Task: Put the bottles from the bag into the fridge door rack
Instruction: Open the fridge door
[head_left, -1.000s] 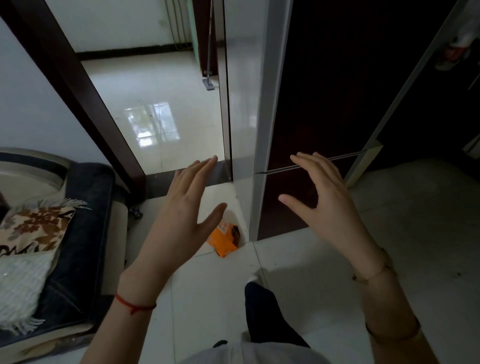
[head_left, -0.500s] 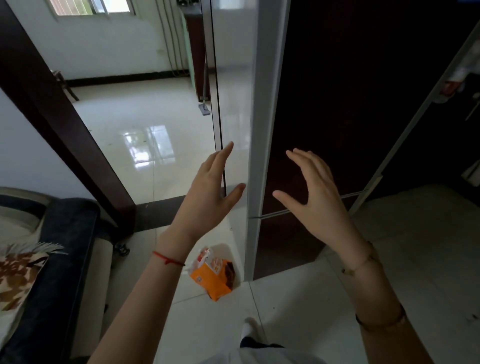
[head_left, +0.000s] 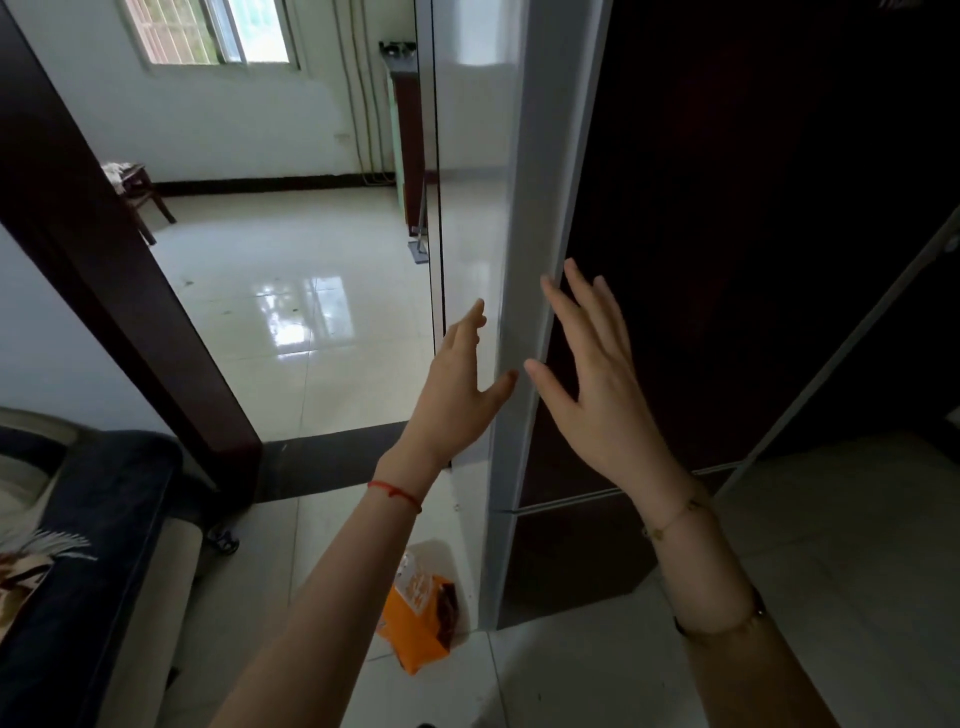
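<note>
Fridge door (head_left: 727, 260) dark, closed; silver edge (head_left: 524, 312) between left hand (head_left: 457, 395) and right hand (head_left: 597, 395), both spread, empty. Orange bag (head_left: 421, 618) on floor (head_left: 857, 571) at fridge corner.

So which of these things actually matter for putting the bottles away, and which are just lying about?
Part of the job:
- the fridge, its dark door shut
- the orange bag on the floor at the fridge's foot
- the left hand and right hand, both open and empty, raised at the fridge's edge

Just lying about:
- the sofa with its patterned cushion
- the wooden stool in the far room
</note>
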